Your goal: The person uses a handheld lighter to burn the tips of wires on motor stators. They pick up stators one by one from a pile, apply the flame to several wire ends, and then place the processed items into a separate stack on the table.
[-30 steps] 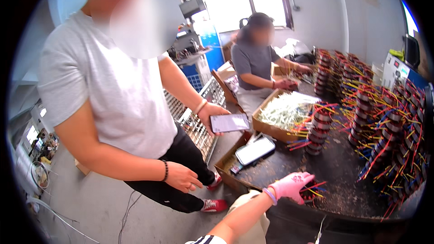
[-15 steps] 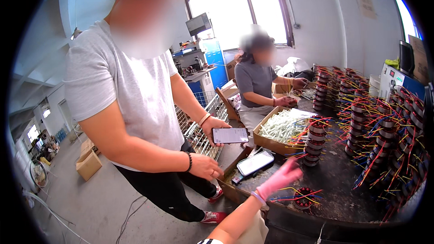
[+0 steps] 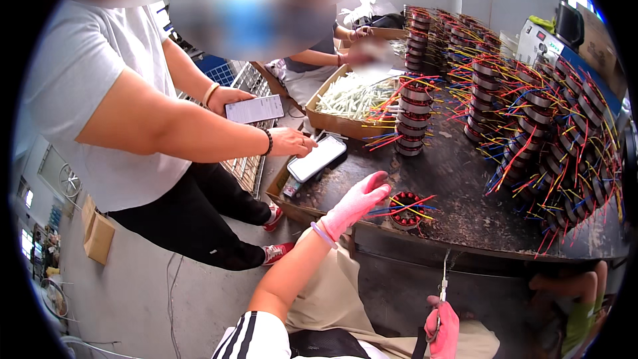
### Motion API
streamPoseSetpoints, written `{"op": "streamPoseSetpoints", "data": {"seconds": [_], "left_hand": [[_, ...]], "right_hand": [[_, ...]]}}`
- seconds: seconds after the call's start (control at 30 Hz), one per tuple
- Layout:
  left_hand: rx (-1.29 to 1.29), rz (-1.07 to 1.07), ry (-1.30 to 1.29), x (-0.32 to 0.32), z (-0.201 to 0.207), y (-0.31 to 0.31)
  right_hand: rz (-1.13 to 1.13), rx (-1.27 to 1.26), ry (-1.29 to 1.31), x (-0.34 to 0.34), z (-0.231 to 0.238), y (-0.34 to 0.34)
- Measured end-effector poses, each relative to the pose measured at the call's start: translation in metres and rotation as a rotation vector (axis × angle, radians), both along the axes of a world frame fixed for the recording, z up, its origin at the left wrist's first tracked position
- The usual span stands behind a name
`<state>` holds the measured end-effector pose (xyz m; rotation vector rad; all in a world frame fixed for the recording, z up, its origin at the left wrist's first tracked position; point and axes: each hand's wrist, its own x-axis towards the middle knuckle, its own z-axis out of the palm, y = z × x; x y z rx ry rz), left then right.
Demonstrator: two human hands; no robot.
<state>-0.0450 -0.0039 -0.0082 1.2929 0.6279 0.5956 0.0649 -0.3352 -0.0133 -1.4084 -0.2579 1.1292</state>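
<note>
My left hand (image 3: 359, 205), in a pink glove, hovers over the front of the dark table with its fingers slightly apart and nothing visible in them. Just right of its fingertips lies a single motor stator (image 3: 407, 211) with red, blue and yellow wires. Below the table's front edge, my right hand (image 3: 444, 330), also gloved in pink, is closed around a tool with a metal loop handle that looks like scissors. A thin white cord with a white end piece (image 3: 444, 286) hangs from the table edge just above that hand.
A standing person holds one phone (image 3: 254, 110) and reaches to another phone (image 3: 318, 159) on the table. A cardboard box of white tubes (image 3: 352, 96) sits behind a stator stack (image 3: 413, 116). Several more wired stacks (image 3: 531, 116) crowd the right side. Another person sits at the far side.
The view has shifted down and right, bringing my right hand into it. My left hand's fingers have drawn closer together. The standing person's hand has moved onto the table phone.
</note>
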Motion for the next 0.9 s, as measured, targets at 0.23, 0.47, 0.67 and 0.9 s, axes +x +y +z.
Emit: {"op": "streamPoseSetpoints", "data": {"seconds": [0.23, 0.47, 0.67, 0.9], "left_hand": [[0.083, -0.002, -0.09, 0.007, -0.016, 0.001], [0.088, 0.039, -0.091, 0.002, -0.016, 0.004], [-0.186, 0.3, -0.375, -0.019, -0.015, 0.027], [-0.357, 0.346, -0.638, -0.059, 0.001, 0.071]], "right_hand": [[-0.036, -0.016, -0.004, 0.004, 0.006, -0.006], [-0.096, 0.025, 0.039, 0.0, -0.001, -0.002], [-0.061, -0.023, -0.096, -0.002, -0.005, 0.002], [-0.036, 0.042, -0.118, -0.005, 0.007, -0.002]]}}
